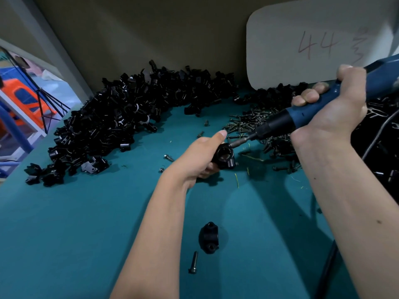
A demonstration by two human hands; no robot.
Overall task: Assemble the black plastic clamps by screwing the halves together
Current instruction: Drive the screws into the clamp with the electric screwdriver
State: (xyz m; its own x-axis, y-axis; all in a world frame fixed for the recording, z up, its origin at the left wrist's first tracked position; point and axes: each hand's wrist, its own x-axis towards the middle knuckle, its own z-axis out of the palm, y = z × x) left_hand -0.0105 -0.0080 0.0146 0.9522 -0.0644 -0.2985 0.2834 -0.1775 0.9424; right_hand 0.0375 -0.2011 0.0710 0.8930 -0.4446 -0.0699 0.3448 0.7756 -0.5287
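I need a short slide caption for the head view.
Left hand holds a clamp; right hand drives its screw with an electric screwdriver.

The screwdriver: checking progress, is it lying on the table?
No, the right hand holds the screwdriver with its bit on the clamp.

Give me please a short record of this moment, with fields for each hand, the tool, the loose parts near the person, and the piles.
left hand: grips black clamp above the table
right hand: holds blue electric screwdriver
screwdriver bit: tip meets the clamp's upper end
loose clamp half: lies on the green table, near the person
loose screw: beside that half, apart from it
clamp parts pile: far left of table
screw pile: under the screwdriver
card: reads 44
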